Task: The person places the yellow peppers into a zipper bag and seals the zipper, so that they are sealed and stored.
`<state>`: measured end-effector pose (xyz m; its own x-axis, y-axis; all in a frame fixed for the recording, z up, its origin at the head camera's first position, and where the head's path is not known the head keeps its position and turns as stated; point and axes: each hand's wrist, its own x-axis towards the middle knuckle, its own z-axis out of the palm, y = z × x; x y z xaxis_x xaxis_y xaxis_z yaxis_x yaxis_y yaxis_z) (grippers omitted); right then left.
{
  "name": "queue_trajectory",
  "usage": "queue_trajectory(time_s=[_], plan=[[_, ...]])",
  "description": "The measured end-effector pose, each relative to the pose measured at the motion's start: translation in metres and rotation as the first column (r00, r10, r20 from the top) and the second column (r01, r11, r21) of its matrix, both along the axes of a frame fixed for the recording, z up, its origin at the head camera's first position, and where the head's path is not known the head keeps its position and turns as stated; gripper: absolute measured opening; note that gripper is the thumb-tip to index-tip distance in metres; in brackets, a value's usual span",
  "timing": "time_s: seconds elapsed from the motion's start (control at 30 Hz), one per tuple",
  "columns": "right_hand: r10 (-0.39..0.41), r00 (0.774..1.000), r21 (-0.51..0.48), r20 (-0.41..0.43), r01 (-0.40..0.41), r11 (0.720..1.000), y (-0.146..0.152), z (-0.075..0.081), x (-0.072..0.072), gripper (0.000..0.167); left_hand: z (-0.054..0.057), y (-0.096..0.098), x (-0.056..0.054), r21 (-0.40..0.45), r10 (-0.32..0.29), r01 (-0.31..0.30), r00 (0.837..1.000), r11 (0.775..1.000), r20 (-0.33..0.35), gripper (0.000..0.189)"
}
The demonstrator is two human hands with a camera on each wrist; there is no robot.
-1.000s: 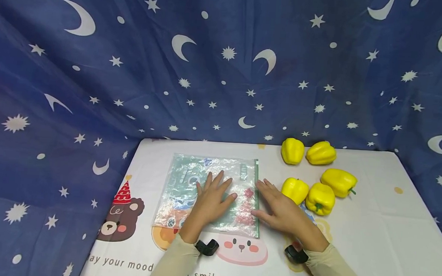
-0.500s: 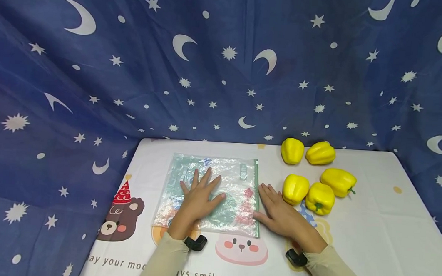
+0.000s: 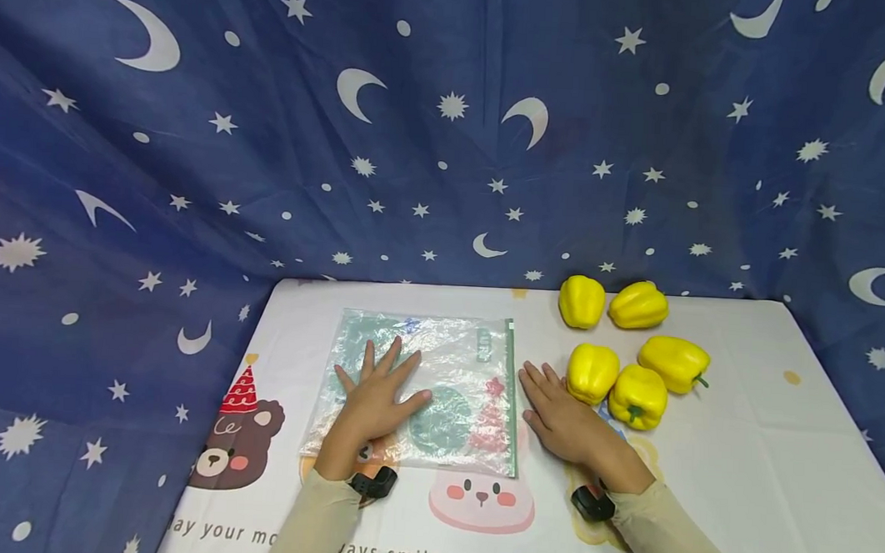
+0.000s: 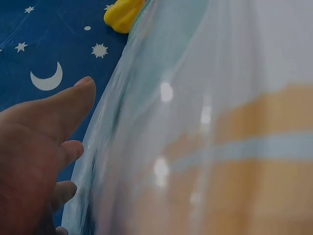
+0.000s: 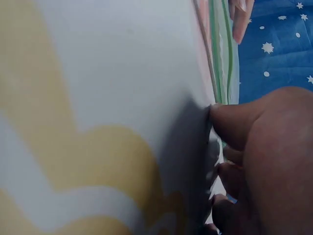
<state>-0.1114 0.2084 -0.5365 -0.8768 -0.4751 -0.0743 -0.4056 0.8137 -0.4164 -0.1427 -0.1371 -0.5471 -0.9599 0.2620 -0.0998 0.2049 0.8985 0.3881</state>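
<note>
A clear plastic zip bag (image 3: 445,368) with green and pink printing lies flat on the table, its green-edged side to the right. My left hand (image 3: 378,400) rests on the left half of the bag, fingers spread and straight. To the right of the green edge, my right hand (image 3: 564,418) lies palm down on the tablecloth, apart from the bag. Its fingers are extended, close beside a yellow bell pepper (image 3: 593,374). In the left wrist view the left hand (image 4: 44,142) shows along the bag's shiny surface. The right wrist view has the right hand (image 5: 264,161) with fingertips at the cloth.
Several more yellow peppers, such as the stemmed pepper (image 3: 673,365) and the back pepper (image 3: 581,301), sit at the right rear. A white cartoon-printed tablecloth (image 3: 763,460) covers the table. A blue star-and-moon curtain (image 3: 449,160) hangs behind and at the sides.
My left hand has slid leftward across the bag. The right hand has drawn slightly away from the green edge. The nearest pepper has shifted a little toward the back.
</note>
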Motion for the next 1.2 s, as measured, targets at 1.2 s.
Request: queue_trajectory(time_s=[1.2], plan=[[-0.032, 0.979, 0.176, 0.199, -0.004, 0.984, -0.004, -0.003, -0.015, 0.095, -0.008, -0.014, 0.003, -0.003, -0.055, 0.054, 0.998, 0.999, -0.014, 0.080]])
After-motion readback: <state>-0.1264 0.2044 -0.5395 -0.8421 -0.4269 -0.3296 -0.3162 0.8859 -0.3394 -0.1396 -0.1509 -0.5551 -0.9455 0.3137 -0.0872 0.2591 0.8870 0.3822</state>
